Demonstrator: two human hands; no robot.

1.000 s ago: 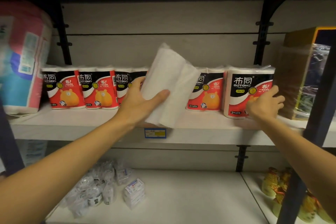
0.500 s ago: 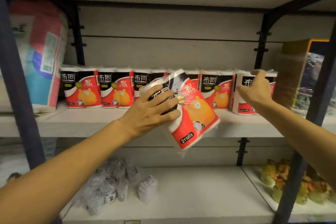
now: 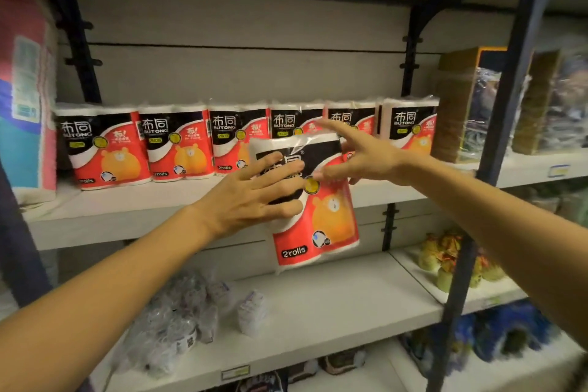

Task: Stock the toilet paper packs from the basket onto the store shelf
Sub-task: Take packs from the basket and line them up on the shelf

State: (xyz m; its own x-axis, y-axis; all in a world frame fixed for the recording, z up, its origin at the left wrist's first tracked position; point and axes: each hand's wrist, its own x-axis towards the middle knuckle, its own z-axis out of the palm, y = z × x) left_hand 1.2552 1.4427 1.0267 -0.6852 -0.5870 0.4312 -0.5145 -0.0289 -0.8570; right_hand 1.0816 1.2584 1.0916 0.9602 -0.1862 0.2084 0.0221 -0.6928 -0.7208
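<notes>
- The left hand (image 3: 254, 200) holds a pack (image 3: 310, 200) of toilet paper in front of the shelf (image 3: 127, 216); its fingers (image 3: 280, 183) spread across the pack's black upper label, lightly curled against the wrap, and the thumb is hidden behind.
- The pack stands nearly upright, tilted a little, label facing the camera with "2rolls" at its lower left. Its top overlaps the row (image 3: 222, 140) behind; its lower half hangs below the shelf edge, in the air above the lower shelf (image 3: 334, 302).
- The right hand (image 3: 366, 159) reaches in from the right at the pack's upper right corner. Its fingers are stretched and spread, the forefinger pointing left over the top of the pack, the thumb lying on the label near the yellow badge. It grips nothing; whether the other fingers touch the pack cannot be told.
- The row of matching red-and-black packs stands upright side by side along the back of the shelf, labels forward, from the left bracket to the right one.
- A large pink-and-blue bale (image 3: 25, 89) stands at the row's left end.
- Wrapped boxes (image 3: 471, 105) stand just right of the row.
- Small clear-wrapped items (image 3: 178, 318) lie on the lower shelf, left of centre.
- Yellow packets (image 3: 445, 261) sit on the next bay, lower right.
</notes>
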